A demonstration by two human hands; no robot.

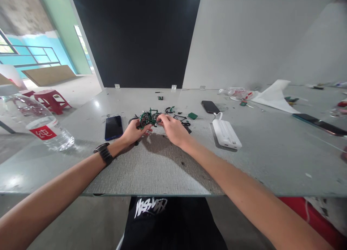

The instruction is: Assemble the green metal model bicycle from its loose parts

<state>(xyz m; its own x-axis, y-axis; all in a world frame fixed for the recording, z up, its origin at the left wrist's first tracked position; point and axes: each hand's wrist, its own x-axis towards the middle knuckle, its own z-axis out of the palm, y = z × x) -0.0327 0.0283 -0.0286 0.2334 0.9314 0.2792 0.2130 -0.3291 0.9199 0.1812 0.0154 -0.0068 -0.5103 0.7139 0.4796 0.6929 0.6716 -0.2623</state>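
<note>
Grey surface point(265, 167), left hand point(132, 132) and right hand point(172, 128) with a small green model bicycle point(145, 120).
A water bottle point(45, 129) stands by the surface's left edge. The left hand's grip is closed on the bicycle, well in from the near edge; the right hand's grip meets its right side, whether pinching I cannot tell. Farther toward the right edge lies a white power bank point(225, 133), then a little green block point(192, 116) nearer the far edge.
</note>
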